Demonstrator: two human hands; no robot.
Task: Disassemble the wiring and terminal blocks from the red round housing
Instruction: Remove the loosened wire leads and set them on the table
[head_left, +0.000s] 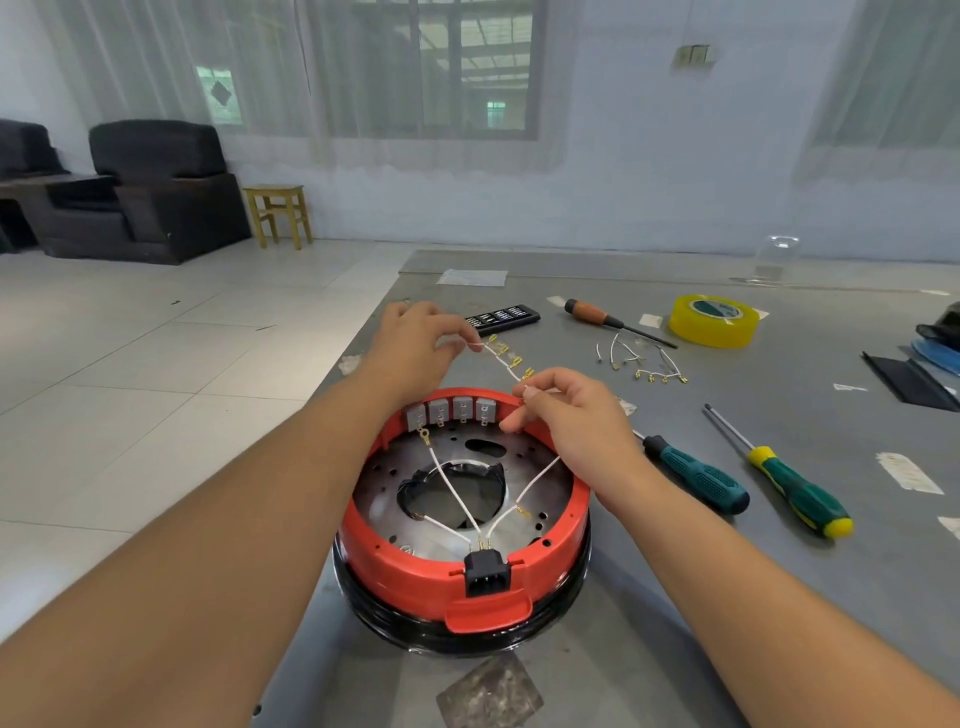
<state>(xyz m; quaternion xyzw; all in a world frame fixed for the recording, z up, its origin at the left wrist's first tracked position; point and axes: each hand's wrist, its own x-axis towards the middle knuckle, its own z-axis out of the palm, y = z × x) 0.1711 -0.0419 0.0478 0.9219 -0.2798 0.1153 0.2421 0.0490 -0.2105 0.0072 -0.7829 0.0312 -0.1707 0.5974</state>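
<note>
The red round housing (415, 577) stands on the grey table, open side up, with a metal plate inside. Several grey terminal blocks (451, 410) line its far inner wall. White wires (452, 493) run from a black plug socket (487, 571) at the near rim. Above the far rim, my left hand (415, 353) and my right hand (566, 415) pinch the two ends of a white wire chain with brass connectors (506, 358), stretched between them in the air.
Loose removed wires (644, 364) lie to the right. Two green-handled screwdrivers (696, 475) (795, 488), an orange-handled screwdriver (597, 315), a yellow tape roll (712, 320) and a bit case (501, 317) sit on the table. The table's left edge (363, 322) is close by.
</note>
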